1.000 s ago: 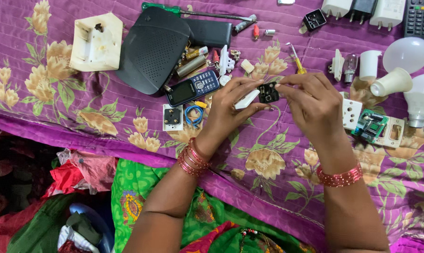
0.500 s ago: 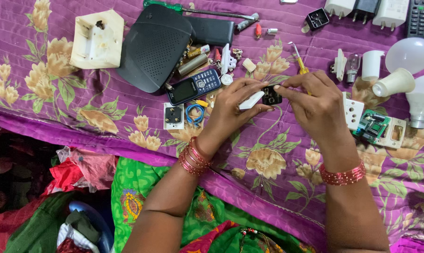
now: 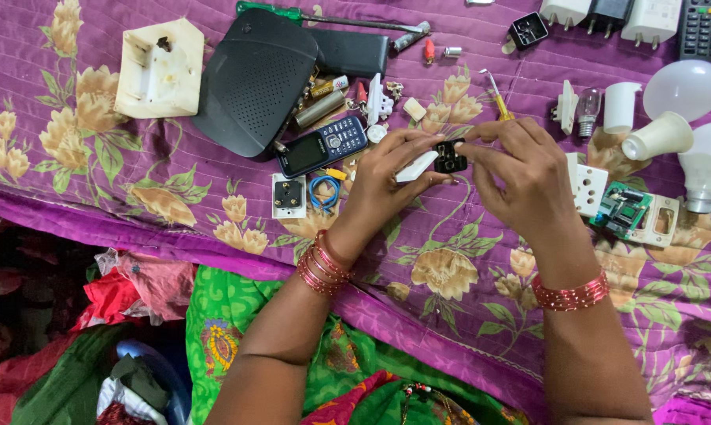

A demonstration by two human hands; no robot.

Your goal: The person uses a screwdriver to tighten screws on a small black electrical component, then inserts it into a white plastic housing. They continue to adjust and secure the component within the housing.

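Two hands meet over a purple flowered cloth (image 3: pixel 214 197) spread with small electrical parts, and we list from the left: a cream moulded housing (image 3: pixel 159 69), a black perforated cover (image 3: pixel 257 79) with brass and silver cells just beside it, a dark keypad phone (image 3: pixel 322 146), a white square socket (image 3: pixel 288 195) next to a coil of blue wire (image 3: pixel 322 191). Our left hand (image 3: pixel 387 177) is closed on a flat white piece (image 3: pixel 415 167), thumb and fingers clamped along its edges. Touching that piece is the small black square part (image 3: pixel 451 156), pinched between the fingertips of our right hand (image 3: pixel 528 185), which are drawn together on it; both things sit above the cloth, between the phone and a yellow-handled tool (image 3: pixel 497 98). Against the frames from a second earlier, the hands have barely shifted, and the black part stays at the end of the white piece, so we judge the fitting or separating of the two unfinished. Further right lie a small glass bulb (image 3: pixel 589 110), a white socket plate (image 3: pixel 590 189), a green circuit board (image 3: pixel 624 212), white lamp domes (image 3: pixel 684 88) and chargers, the remote at the top corner cut off by the frame. Whether the two held pieces are joined we cannot tell; our fingers cover the seam.
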